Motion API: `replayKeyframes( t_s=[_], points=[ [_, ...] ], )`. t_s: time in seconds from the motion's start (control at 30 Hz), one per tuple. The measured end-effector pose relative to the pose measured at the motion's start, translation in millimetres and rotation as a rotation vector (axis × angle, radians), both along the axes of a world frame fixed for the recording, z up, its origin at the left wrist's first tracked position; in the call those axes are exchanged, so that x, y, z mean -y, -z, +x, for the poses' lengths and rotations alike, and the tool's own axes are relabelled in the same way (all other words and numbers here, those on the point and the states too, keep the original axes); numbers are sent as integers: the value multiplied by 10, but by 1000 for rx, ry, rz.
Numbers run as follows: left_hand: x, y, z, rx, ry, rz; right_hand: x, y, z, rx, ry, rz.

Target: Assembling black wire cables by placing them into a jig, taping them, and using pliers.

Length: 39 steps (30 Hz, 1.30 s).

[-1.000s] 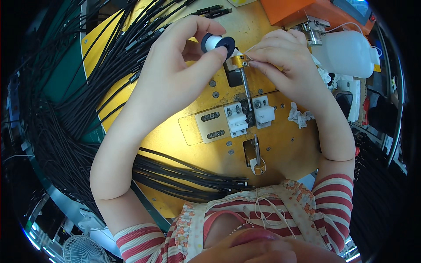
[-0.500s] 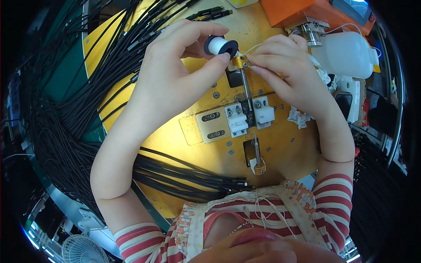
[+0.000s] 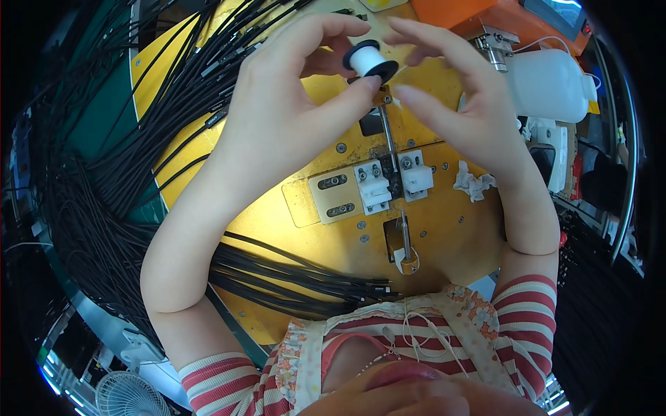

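Left hand (image 3: pixel 274 107) now pinching spool (image 3: pixel 365 61), thumb to fingers; right hand (image 3: pixel 468 93) spread just beside; steady, light hold should serve best.

At upper right, an orange machine housing (image 3: pixel 461 19), and just below it a translucent white plastic jug (image 3: pixel 548 84). Farther down, a crumpled white tissue (image 3: pixel 474 183) on the gold-coloured metal worktop (image 3: pixel 444 243). At left, tangled black cables (image 3: pixel 90 215) over a green surface (image 3: pixel 113 118); at lower left, a white-grilled fan (image 3: pixel 130 395).
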State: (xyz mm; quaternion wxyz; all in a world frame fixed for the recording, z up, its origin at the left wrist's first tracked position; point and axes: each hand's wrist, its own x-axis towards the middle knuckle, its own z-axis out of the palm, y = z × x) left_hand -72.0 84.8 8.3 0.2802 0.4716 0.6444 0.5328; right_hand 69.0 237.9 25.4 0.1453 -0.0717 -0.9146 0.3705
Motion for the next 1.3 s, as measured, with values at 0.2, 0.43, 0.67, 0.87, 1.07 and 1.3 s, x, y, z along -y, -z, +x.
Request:
replayKeyframes(
  t_s=[0.2, 0.43, 0.67, 0.87, 1.07, 1.3],
  points=[
    [-19, 131, -47, 160, 22, 137, -118, 205, -60, -48, -50, -273],
    [-86, 260, -111, -77, -21, -33, -90, 242, -72, -31, 8, -613],
    [-121, 348, -112, -3, 41, -192, -9, 271, 14, -58, 80, -720],
    [-134, 335, -50, 130, 31, -208, 42, 317, 70, -79, 151, -879],
    [-114, 275, -57, 19, 66, -218, -24, 276, 94, -33, 138, -868],
    [-112, 246, -133, 62, 168, -275, -20, 284, 107, -25, 135, -866]
  ],
)
